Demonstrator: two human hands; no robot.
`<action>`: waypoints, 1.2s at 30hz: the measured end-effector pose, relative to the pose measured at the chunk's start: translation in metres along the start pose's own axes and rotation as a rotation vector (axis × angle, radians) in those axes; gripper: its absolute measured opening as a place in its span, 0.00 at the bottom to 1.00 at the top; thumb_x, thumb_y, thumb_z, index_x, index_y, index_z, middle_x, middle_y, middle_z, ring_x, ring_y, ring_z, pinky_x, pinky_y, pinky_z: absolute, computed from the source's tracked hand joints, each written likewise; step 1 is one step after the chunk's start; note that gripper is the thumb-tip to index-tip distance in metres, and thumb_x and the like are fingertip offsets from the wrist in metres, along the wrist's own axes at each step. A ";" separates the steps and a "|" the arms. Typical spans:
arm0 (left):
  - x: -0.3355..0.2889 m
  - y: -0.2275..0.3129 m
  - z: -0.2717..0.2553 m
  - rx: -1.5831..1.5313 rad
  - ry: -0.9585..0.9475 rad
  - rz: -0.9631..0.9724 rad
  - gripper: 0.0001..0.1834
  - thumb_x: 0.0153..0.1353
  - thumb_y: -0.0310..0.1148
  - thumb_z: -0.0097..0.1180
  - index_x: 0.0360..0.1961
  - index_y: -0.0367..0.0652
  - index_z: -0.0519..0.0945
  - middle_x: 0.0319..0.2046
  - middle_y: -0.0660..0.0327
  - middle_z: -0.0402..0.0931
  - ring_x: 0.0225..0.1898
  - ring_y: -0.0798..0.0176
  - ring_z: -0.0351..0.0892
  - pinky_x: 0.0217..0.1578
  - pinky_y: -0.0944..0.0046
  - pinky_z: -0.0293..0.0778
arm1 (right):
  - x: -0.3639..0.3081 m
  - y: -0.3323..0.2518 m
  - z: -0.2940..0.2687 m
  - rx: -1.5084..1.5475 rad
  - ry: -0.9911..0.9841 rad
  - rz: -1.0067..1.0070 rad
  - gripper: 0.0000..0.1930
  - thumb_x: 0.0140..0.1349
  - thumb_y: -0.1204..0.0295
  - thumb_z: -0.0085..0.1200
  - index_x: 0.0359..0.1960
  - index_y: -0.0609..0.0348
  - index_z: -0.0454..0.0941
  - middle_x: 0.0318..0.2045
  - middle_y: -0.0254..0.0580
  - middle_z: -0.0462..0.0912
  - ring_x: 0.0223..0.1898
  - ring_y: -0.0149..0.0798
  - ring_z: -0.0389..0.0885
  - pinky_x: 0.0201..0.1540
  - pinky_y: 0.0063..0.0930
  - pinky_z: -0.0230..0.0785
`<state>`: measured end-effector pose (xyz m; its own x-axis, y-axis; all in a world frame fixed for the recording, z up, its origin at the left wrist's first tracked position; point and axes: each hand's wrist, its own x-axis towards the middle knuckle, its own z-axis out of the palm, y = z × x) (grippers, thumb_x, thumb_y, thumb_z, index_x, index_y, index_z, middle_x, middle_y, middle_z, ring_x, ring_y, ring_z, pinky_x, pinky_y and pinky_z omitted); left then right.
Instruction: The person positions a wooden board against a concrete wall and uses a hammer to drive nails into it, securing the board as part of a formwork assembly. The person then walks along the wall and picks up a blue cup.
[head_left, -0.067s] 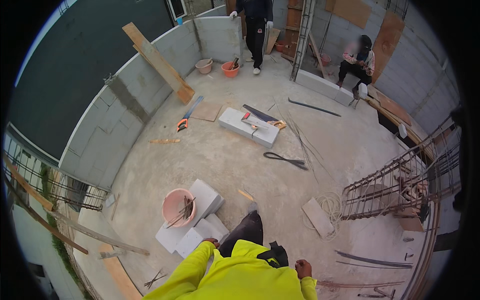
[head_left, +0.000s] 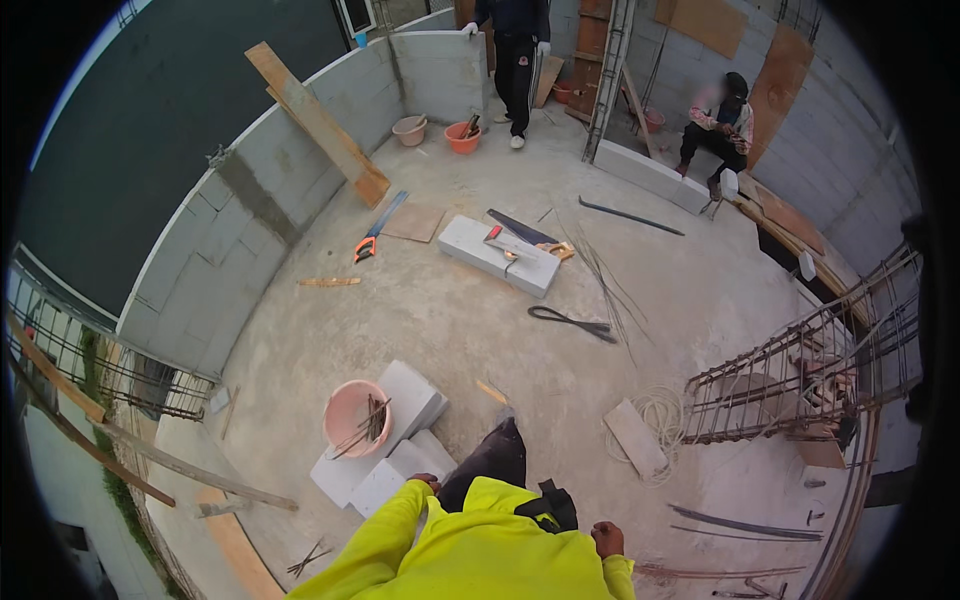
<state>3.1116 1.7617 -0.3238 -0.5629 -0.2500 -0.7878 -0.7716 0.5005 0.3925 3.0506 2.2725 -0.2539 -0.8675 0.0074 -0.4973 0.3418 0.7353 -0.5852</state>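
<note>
My left hand (head_left: pixel 428 482) is beside my dark-trousered left leg, close to the pale grey lightweight blocks (head_left: pixel 402 474); its fingers are too small and partly hidden to read. On the other side of my body, my right hand (head_left: pixel 607 540) hangs over the floor with its fingers curled in, and nothing shows in it. A pink plastic basin (head_left: pixel 340 396) holding several thin rods rests on the blocks ahead of my left hand.
A long block (head_left: pixel 470 245) carries a red-handled tool; handsaws (head_left: pixel 367 248) lie around it. Coiled rope (head_left: pixel 672 418), a rebar cage (head_left: pixel 780 375) and steel bars (head_left: pixel 745 522) are at the right. A plank (head_left: pixel 330 140) leans on the left wall. One person (head_left: pixel 515 60) stands, another (head_left: pixel 720 125) sits.
</note>
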 end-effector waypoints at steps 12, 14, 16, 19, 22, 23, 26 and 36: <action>0.090 0.106 -0.164 -0.516 0.431 0.116 0.22 0.59 0.35 0.56 0.54 0.40 0.79 0.31 0.56 0.83 0.31 0.68 0.81 0.33 0.68 0.76 | 0.240 -0.180 -0.048 0.177 -0.068 -0.111 0.09 0.60 0.75 0.53 0.41 0.64 0.79 0.28 0.43 0.83 0.26 0.34 0.82 0.30 0.30 0.76; 0.095 0.091 -0.171 -0.569 0.490 0.098 0.21 0.59 0.34 0.57 0.54 0.41 0.80 0.32 0.57 0.84 0.31 0.66 0.82 0.30 0.67 0.75 | 0.277 -0.218 -0.043 0.127 -0.136 -0.225 0.10 0.61 0.74 0.53 0.43 0.64 0.78 0.30 0.42 0.83 0.26 0.35 0.83 0.28 0.28 0.76; 0.095 0.080 -0.170 -0.750 0.441 -0.087 0.20 0.59 0.34 0.57 0.53 0.42 0.80 0.33 0.58 0.84 0.31 0.64 0.83 0.30 0.64 0.75 | 0.308 -0.251 -0.036 -0.015 -0.189 -0.304 0.11 0.60 0.72 0.54 0.42 0.65 0.79 0.33 0.47 0.84 0.29 0.37 0.84 0.33 0.31 0.77; 0.096 0.078 -0.162 -0.909 0.381 -0.277 0.20 0.58 0.33 0.58 0.53 0.43 0.79 0.35 0.58 0.84 0.30 0.63 0.82 0.29 0.61 0.75 | 0.348 -0.287 -0.022 -0.147 -0.287 -0.385 0.13 0.58 0.70 0.55 0.41 0.65 0.79 0.35 0.51 0.85 0.33 0.41 0.85 0.40 0.34 0.77; 0.112 0.091 -0.163 -1.044 0.388 -0.378 0.23 0.55 0.33 0.58 0.53 0.40 0.79 0.33 0.56 0.83 0.28 0.62 0.83 0.29 0.63 0.77 | 0.400 -0.322 -0.011 -0.173 -0.379 -0.388 0.15 0.57 0.68 0.56 0.42 0.65 0.80 0.33 0.52 0.85 0.37 0.47 0.85 0.43 0.36 0.76; 0.122 0.098 -0.167 -1.101 0.403 -0.378 0.24 0.54 0.33 0.58 0.53 0.38 0.79 0.31 0.55 0.83 0.27 0.61 0.83 0.29 0.64 0.78 | 0.417 -0.336 -0.008 -0.205 -0.399 -0.363 0.14 0.57 0.68 0.57 0.41 0.64 0.80 0.33 0.52 0.85 0.37 0.48 0.85 0.43 0.36 0.76; 0.163 0.122 -0.206 -1.139 0.367 -0.424 0.23 0.59 0.35 0.56 0.56 0.42 0.76 0.36 0.57 0.83 0.30 0.60 0.84 0.29 0.59 0.77 | 0.485 -0.399 -0.006 -0.337 -0.416 -0.319 0.12 0.56 0.69 0.59 0.40 0.61 0.82 0.32 0.54 0.85 0.37 0.49 0.85 0.43 0.36 0.77; 0.236 0.223 -0.433 -1.208 0.660 -0.371 0.23 0.59 0.32 0.57 0.57 0.40 0.77 0.40 0.57 0.83 0.33 0.66 0.83 0.26 0.68 0.74 | 0.697 -0.692 0.013 -0.181 -0.352 -0.603 0.11 0.60 0.74 0.52 0.42 0.67 0.78 0.31 0.50 0.84 0.33 0.41 0.83 0.39 0.33 0.75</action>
<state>2.6785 1.4557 -0.2164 -0.0496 -0.7097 -0.7028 -0.4882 -0.5966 0.6369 2.2138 1.7600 -0.2037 -0.7080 -0.6318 -0.3154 -0.2518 0.6432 -0.7231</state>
